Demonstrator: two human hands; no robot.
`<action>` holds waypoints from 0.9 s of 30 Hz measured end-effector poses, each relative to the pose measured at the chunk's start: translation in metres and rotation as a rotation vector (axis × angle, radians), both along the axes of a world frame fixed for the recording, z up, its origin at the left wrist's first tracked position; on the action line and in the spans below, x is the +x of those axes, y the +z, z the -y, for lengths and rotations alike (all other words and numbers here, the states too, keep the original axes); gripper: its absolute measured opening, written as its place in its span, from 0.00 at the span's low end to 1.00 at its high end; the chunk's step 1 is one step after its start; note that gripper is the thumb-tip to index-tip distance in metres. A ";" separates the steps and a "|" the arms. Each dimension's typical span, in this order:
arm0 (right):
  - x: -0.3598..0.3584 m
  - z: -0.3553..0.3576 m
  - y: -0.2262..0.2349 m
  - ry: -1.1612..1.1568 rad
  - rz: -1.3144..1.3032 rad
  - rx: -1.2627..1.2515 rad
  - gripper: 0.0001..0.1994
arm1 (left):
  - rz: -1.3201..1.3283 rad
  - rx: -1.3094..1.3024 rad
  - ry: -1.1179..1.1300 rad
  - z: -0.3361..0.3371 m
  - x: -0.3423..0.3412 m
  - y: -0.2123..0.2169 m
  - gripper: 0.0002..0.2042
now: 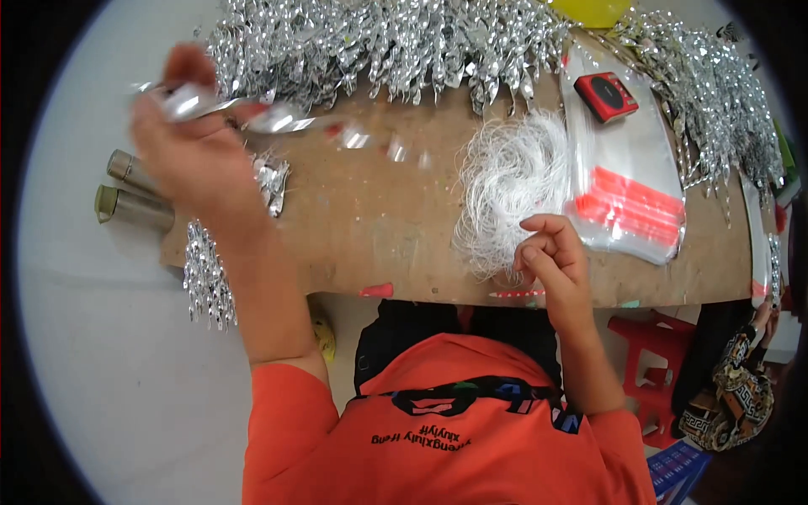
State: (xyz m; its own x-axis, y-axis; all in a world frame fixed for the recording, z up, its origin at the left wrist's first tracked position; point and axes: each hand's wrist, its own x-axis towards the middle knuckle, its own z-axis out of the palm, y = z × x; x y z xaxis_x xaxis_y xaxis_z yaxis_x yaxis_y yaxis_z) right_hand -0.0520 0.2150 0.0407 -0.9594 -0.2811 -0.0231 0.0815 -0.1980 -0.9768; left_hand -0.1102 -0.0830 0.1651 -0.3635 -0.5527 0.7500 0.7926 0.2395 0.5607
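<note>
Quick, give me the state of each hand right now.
Left hand: closed on a silver foil strip, raised over the wooden board.
Right hand: fingers pinched at the white thread bundle; grip unclear.

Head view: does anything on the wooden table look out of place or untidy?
Yes. One bunch of silver foil pieces hangs over the left edge of the wooden table, and the white threads lie in a loose tangle.
</note>
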 end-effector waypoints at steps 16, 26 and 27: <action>0.016 0.016 0.010 0.121 0.025 -0.019 0.19 | 1.103 0.327 -1.088 -0.103 0.100 -0.141 0.17; 0.013 0.018 0.007 0.141 0.025 0.001 0.19 | 1.097 0.248 -1.065 -0.108 0.100 -0.141 0.18; 0.013 0.017 0.006 0.141 0.025 0.001 0.19 | 1.097 0.248 -1.065 -0.108 0.101 -0.139 0.18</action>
State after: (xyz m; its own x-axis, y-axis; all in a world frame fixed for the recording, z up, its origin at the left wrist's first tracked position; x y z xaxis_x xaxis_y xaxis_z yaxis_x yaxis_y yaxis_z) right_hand -0.0389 0.1976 0.0472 -0.9095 -0.4129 -0.0470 0.1330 -0.1820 -0.9743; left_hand -0.0095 0.0253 0.0258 -0.9473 0.2443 -0.2071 -0.2824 -0.3325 0.8998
